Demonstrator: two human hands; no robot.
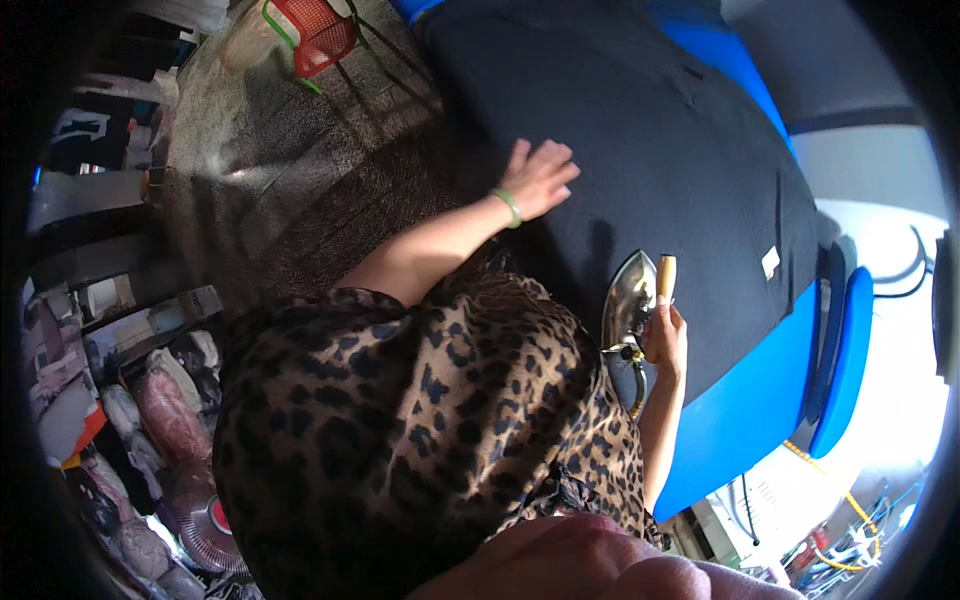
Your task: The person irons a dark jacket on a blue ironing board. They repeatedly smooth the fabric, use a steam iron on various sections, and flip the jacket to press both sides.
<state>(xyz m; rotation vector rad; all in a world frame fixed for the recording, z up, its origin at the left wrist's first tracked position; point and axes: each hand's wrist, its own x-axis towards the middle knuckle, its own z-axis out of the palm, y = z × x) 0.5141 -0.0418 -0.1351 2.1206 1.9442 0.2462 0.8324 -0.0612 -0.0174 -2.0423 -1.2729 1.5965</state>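
Black cloth (pixel 640 120) covers most of a blue ironing table (pixel 745 430). My left hand (pixel 540 178) is over the left edge of the cloth with its fingers stretched out, holding nothing; a pale green bangle (pixel 508 207) circles that wrist. Close to my body, my right hand (pixel 667 337) is wrapped round the pale wooden handle (pixel 666 272) of a shiny metal iron (pixel 628 300). The iron's pointed end faces away from me, and a hose (pixel 638 390) runs back from its near end. Whether its sole touches the cloth, I cannot tell.
A small white tag (pixel 770 262) lies at the cloth's right side. Beyond the table's right edge stands a narrow blue padded board (pixel 843 365). A red chair (pixel 318 38) is on the floor at the far left. Bundled fabrics (pixel 170 410) and a fan (pixel 205 520) crowd the near left.
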